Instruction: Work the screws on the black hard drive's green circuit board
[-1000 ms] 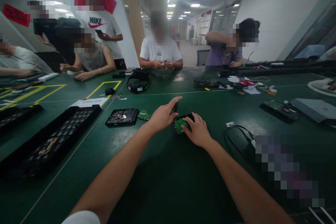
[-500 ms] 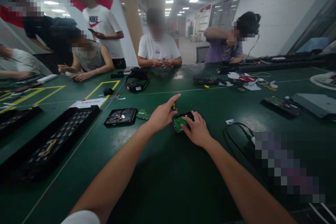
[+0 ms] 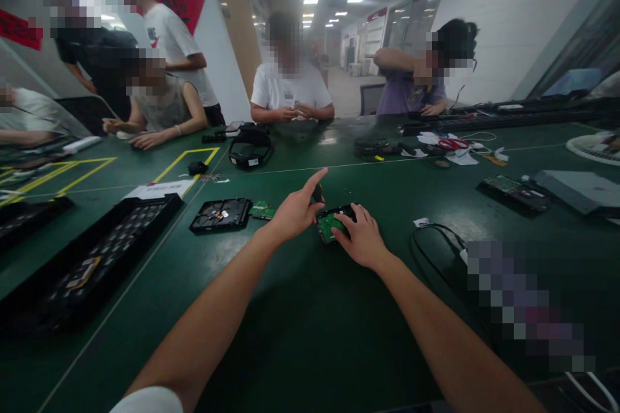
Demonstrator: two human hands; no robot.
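Note:
A hard drive (image 3: 328,227) lies on the green table in front of me, its green circuit board facing up. My right hand (image 3: 362,234) grips it from the right, fingers over the far edge and thumb on the board. Just left of the drive, my left hand (image 3: 296,211) is closed around a black-and-yellow screwdriver (image 3: 317,193), with the index finger stretched forward. Most of the tool is hidden by that hand, and its tip cannot be seen. Beyond my left wrist lie a loose green circuit board (image 3: 262,210) and another hard drive (image 3: 221,215).
A long black tray (image 3: 145,222) stands at left. On the right are another drive (image 3: 513,194), a grey metal box (image 3: 578,190) and a black cable (image 3: 429,258). A black headset (image 3: 250,147) and scattered wires (image 3: 380,147) lie farther back. Several people are around the table's far side.
The screwdriver handle has turned a little in my left hand, showing less yellow. My right hand keeps its hold on the drive. A standing person at back left has turned away.

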